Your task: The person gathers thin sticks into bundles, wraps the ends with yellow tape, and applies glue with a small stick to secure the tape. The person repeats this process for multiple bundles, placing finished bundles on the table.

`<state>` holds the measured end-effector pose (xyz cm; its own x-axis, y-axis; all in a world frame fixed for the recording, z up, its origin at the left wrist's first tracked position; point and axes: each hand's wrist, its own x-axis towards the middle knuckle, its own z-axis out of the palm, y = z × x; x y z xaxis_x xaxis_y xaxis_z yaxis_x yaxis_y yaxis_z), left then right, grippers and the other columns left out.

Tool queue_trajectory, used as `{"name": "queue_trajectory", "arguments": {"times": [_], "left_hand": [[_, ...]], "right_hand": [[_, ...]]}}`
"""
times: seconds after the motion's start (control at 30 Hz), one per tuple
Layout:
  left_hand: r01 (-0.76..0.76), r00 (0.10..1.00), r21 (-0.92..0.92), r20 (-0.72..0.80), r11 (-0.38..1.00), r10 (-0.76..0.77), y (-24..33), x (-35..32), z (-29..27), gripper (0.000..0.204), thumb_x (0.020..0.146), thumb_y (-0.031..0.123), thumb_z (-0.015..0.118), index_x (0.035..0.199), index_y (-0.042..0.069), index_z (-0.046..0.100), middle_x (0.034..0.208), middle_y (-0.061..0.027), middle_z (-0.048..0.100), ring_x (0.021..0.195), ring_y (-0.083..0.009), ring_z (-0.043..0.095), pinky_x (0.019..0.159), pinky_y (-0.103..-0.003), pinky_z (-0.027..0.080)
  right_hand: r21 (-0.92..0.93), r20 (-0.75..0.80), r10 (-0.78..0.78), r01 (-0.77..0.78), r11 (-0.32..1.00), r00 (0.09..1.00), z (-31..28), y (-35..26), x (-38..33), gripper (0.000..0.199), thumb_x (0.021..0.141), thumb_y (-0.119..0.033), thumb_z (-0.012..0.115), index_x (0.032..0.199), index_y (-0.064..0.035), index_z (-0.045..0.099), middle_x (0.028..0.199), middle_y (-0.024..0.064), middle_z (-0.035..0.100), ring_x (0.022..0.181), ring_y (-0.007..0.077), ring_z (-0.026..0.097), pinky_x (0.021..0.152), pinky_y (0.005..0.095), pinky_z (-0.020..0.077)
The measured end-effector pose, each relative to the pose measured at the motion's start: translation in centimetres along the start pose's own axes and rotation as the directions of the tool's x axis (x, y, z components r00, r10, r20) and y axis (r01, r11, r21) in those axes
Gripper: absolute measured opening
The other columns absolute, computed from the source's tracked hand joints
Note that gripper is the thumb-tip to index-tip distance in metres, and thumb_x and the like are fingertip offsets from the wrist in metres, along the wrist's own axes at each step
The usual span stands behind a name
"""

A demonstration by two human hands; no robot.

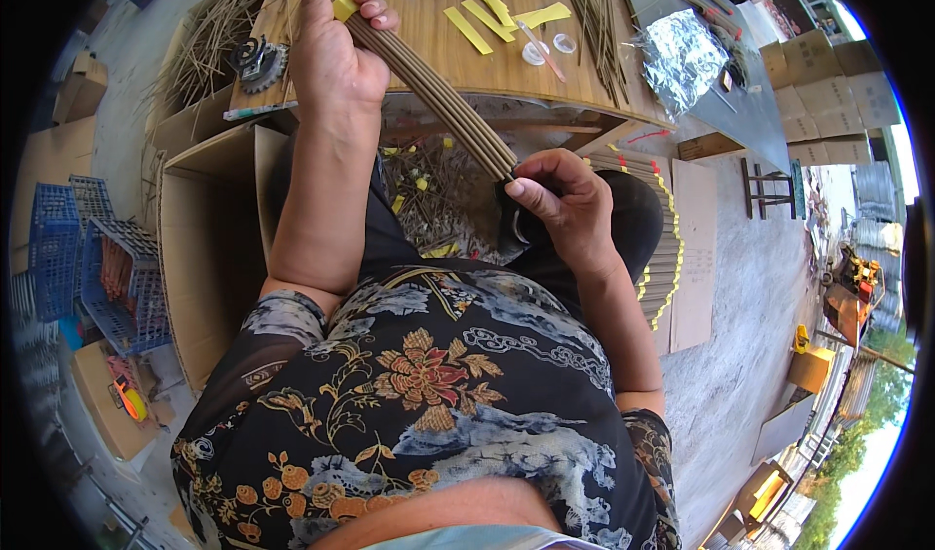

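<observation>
A bundle of thin brown incense sticks (429,87) slants across my body, over the table's near edge. My left hand (341,63) is closed around its upper part, where a yellow paper band (345,6) wraps the sticks. At the lower end my right hand (570,199) pinches the stick tips between thumb and fingers. A small dark bit shows there; I cannot make out what it is. Beyond the bundle, several yellow paper strips (482,0) lie on the wooden table (419,4).
Loose sticks (599,38) lie on the table beside crumpled clear plastic (682,58). An open cardboard box (209,248) stands at my left, near blue crates (122,277). Banded bundles (660,228) lie in a row at my right. Scraps (419,180) litter the floor below.
</observation>
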<state>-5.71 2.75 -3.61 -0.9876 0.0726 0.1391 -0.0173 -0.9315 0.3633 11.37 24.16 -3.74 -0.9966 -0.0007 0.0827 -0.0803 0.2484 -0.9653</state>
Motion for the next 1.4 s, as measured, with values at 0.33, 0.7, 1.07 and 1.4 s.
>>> {"name": "queue_trajectory", "arguments": {"times": [0.33, 0.7, 1.07, 1.4], "left_hand": [[0.063, 0.997, -0.022, 0.051, 0.998, -0.062, -1.0, -0.1, -0.3, 0.044, 0.092, 0.039, 0.034, 0.092, -0.003, 0.046, 0.072, -0.0072, 0.045, 0.061, -0.0137, 0.043, 0.054, -0.024, 0.039], [-0.192, 0.981, 0.292, 0.035, 0.937, 0.19, -1.4, 1.2, 3.1, 0.026, 0.086, 0.026, 0.052, 0.088, 0.001, 0.05, 0.069, -0.0042, 0.047, 0.057, -0.0118, 0.044, 0.05, -0.023, 0.037], [-0.397, 0.901, 0.644, 0.409, 0.655, 0.144, -6.0, 7.6, 2.8, 0.022, 0.079, 0.017, 0.064, 0.093, 0.007, 0.05, 0.07, -0.0028, 0.053, 0.055, -0.0115, 0.052, 0.05, -0.022, 0.043], [-0.477, 0.878, 0.694, 0.406, 0.539, 0.255, -8.0, 8.1, -0.1, 0.011, 0.079, 0.005, 0.061, 0.085, 0.005, 0.052, 0.067, -0.0018, 0.053, 0.054, -0.0089, 0.05, 0.05, -0.021, 0.043]], "right_hand": [[0.032, 0.017, -0.016, 0.015, 0.999, 1.0, 0.0, 0.7, 0.3, 0.022, 0.071, -0.016, 0.072, 0.081, -0.0013, 0.059, 0.067, 0.0014, 0.058, 0.062, 0.0054, 0.051, 0.057, 0.0198, 0.0423], [0.117, 0.027, 0.017, -0.02, 0.993, 1.0, -1.4, 2.7, 1.3, 0.028, 0.084, -0.026, 0.059, 0.091, 0.0005, 0.056, 0.076, 0.0008, 0.057, 0.07, 0.0071, 0.051, 0.066, 0.0191, 0.042], [0.185, -0.06, 0.22, -0.205, 0.961, 0.974, -2.3, 6.8, 2.5, 0.018, 0.087, -0.018, 0.055, 0.085, 0.0, 0.057, 0.069, 0.0005, 0.056, 0.063, 0.005, 0.049, 0.059, 0.0172, 0.0405], [0.199, -0.054, 0.267, -0.252, 0.947, 0.962, -2.0, 7.3, 3.8, 0.02, 0.086, -0.02, 0.056, 0.08, -0.0009, 0.057, 0.065, -0.0031, 0.053, 0.061, 0.0028, 0.044, 0.056, 0.0173, 0.0379]]}}
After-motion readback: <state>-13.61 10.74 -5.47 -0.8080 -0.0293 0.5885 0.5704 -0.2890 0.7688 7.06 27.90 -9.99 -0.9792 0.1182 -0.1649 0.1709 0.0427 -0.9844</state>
